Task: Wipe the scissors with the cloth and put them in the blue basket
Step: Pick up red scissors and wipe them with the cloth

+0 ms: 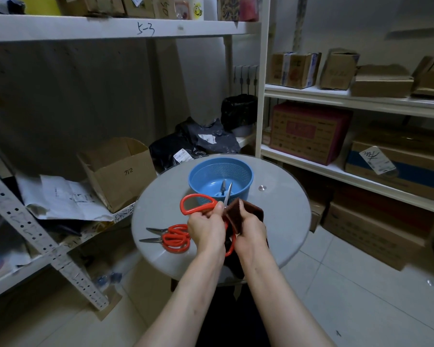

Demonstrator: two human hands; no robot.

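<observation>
Now we hold the red-handled steel scissors (198, 203) over the round glass bench (278, 221), just before the blue plastic basket (246, 175): left grip (206, 230) curled round them nr the pivot, right grip (251, 230) pinching the brown cloth (248, 212) on the blade. Stiff, slick, sharp-tipped, prob. light; take by handles.

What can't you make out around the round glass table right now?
Head view: the held red-handled scissors' pivot, hidden by the left hand.
Head view: blade contact with the brown cloth, hidden in its fold held by the right hand.
Head view: dark pointed item in the blue plastic basket, too small to identify.
</observation>
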